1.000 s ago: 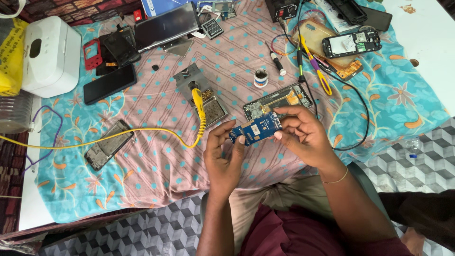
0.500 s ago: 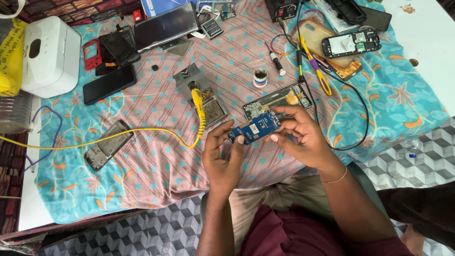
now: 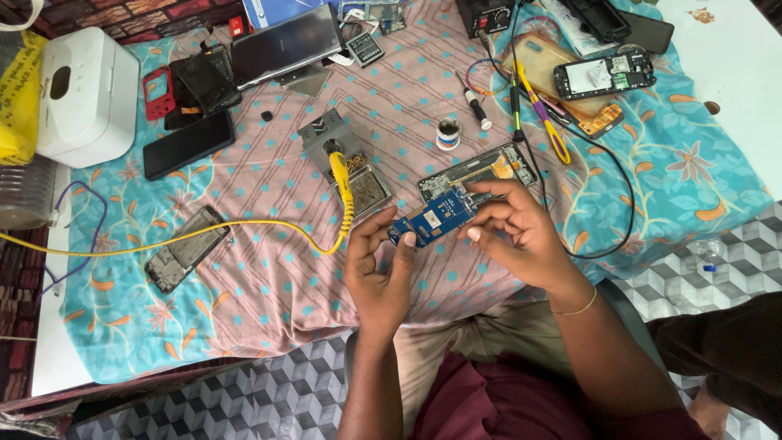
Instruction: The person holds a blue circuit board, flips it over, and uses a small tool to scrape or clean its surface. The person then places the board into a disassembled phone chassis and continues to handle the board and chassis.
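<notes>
Just above the near edge of the desk (image 3: 244, 326), the person is holding a small blue circuit board (image 3: 432, 216) between both hands. The left hand (image 3: 381, 273) is pinching the board's lower left end between thumb and fingers, and the right hand (image 3: 513, 232) is gripping its upper right end with curled fingertips. The board is tilting up to the right, clear of the spotted pink cloth (image 3: 269, 269).

Directly behind the board, an opened phone frame (image 3: 481, 169) is lying on the cloth, partly hidden by the right fingers. Just left of the board, a yellow-handled soldering iron (image 3: 340, 183) is resting in its metal stand (image 3: 330, 138), whose tray is holding a sponge (image 3: 368, 189); its yellow cable (image 3: 163, 239) is running away to the left. Beyond the phone frame, a small round tin (image 3: 448, 133) is standing open. Far left of the board, a bare phone chassis (image 3: 187, 248) is lying beside the cable, and a white box (image 3: 85, 94) is sitting at the far corner.
</notes>
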